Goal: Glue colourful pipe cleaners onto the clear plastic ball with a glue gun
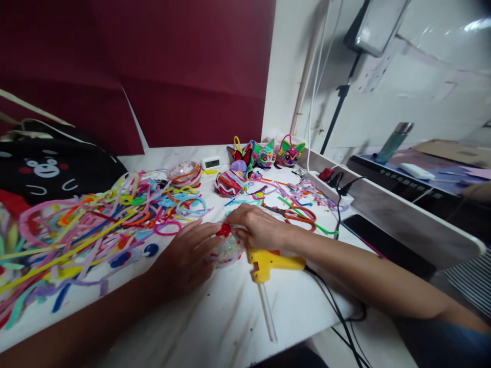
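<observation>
A clear, roundish plastic ball [227, 251] with coloured bits inside sits low on the white table. My left hand [187, 253] curls round its left side, fingers laid over it. On top of the ball is a small glossy red piece [224, 230]. From the right, my right hand [255, 225] reaches over with bent fingers at the red piece; its fingertips are partly hidden. Just below that wrist lies a yellow hot glue gun [278, 260], with a clear glue stick [267, 312] jutting from it. Orange-handled scissors [301, 217] rest beyond my right forearm.
Loose coloured pipe cleaners [115, 220] cover the left side. Toward the wall stand finished-looking animal-head ornaments [265, 153], a striped ball [230, 183], a bowl-like bundle [184, 174] and a small digital clock [210, 163]. A black phone [387, 245] and cables lie right.
</observation>
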`<state>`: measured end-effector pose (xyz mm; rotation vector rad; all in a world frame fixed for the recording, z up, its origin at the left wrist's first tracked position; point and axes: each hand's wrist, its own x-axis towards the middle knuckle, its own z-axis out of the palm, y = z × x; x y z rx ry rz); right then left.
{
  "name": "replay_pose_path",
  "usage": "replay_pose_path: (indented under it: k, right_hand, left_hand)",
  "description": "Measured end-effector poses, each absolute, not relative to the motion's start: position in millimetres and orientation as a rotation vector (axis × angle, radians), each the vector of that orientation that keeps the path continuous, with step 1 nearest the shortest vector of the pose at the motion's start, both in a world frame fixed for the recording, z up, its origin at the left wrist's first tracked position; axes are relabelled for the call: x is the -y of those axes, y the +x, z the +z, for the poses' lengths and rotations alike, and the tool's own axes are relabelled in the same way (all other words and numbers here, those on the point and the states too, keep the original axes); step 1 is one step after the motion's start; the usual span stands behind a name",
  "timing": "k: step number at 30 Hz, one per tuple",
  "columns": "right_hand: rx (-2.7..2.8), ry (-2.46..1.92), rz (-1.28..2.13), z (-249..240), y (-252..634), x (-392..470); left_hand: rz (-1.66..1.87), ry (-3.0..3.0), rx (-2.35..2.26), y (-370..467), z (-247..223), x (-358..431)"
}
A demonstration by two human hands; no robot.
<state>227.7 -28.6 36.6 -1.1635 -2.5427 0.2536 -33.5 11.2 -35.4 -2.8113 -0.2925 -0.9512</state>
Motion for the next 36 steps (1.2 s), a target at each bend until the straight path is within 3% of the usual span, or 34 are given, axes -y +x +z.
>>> replay_pose_path:
  k: [23, 32, 36]
  right_hand:
    - [2.393, -1.498, 0.276, 42, 195, 59]
    - [2.421, -1.409, 0.274, 46, 264, 96]
    - [2.538, -1.601, 0.386, 36, 278, 112]
  left_hand:
    - [-1.046, -2.745, 0.472, -24, -16, 16]
    - [-1.145, -2.753, 0.451, -32, -37, 14]
    - [-1.19, -2.768, 0.49, -30, -41, 15]
